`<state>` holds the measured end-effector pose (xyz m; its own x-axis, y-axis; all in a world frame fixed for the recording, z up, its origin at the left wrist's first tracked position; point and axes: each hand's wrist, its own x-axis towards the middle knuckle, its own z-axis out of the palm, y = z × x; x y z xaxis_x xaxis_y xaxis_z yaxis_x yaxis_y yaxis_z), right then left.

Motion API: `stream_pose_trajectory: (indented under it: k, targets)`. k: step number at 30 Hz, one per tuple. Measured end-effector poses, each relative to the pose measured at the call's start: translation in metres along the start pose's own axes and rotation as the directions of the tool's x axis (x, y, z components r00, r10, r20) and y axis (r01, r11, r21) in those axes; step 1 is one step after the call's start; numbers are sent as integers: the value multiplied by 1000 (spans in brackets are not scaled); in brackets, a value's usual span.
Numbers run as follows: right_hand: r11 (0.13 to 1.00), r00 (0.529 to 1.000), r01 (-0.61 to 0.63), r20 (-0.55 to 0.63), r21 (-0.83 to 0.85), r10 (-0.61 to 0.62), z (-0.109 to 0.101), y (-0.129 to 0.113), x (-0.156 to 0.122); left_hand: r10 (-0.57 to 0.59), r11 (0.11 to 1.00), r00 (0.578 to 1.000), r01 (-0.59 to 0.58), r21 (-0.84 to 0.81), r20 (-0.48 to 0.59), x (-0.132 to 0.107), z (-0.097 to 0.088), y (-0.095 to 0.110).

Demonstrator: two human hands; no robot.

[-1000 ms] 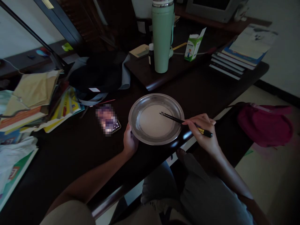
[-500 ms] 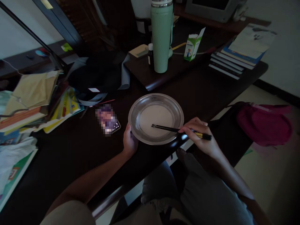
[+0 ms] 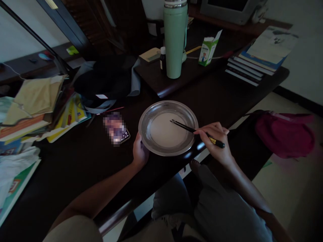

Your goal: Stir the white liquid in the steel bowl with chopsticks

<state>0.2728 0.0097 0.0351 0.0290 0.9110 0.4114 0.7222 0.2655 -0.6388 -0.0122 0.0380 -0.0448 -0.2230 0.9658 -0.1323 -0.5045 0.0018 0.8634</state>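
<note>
A round metal bowl with a wide rim is at the front edge of the dark table. Pale, milky liquid covers its bottom. My left hand grips the bowl's left rim, thumb on the outer side and the other fingers hidden underneath. In my right hand is a pair of black chopsticks with gold bands near the thick ends. Their tips reach over the bowl, at or just above the liquid; I cannot tell whether they touch it.
Left of the bowl lies a phone with a blurred screen. Behind stand a green thermos, a small dark bottle and a green-white box. Book piles are right and left. A black bag sits at left, a pink bag at right.
The chopstick tips have moved up and to the right across the bowl, and my right hand has tilted with them. My left hand and the bowl have stayed almost in place.
</note>
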Motion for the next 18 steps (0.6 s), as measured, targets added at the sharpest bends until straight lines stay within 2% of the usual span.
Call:
stream_pose_trajectory:
  k: [5,10,13,18]
  targets:
    - [997,998,-56,-14,60,57,-24,-8,-2,11,1000,1000,-11,11,4,1,-1,0]
    - [981,990,-95,116,172,76,-38,-11,-5,13,1000,1000,-13,8,-1,2,0,0]
    - [973,985,-73,169,220,36,-28,-12,-6,11,1000,1000,-11,24,5,2,1,0]
    - [984,987,5,159,176,-34,4,-9,-4,13,999,1000,-13,38,-14,-1,5,1]
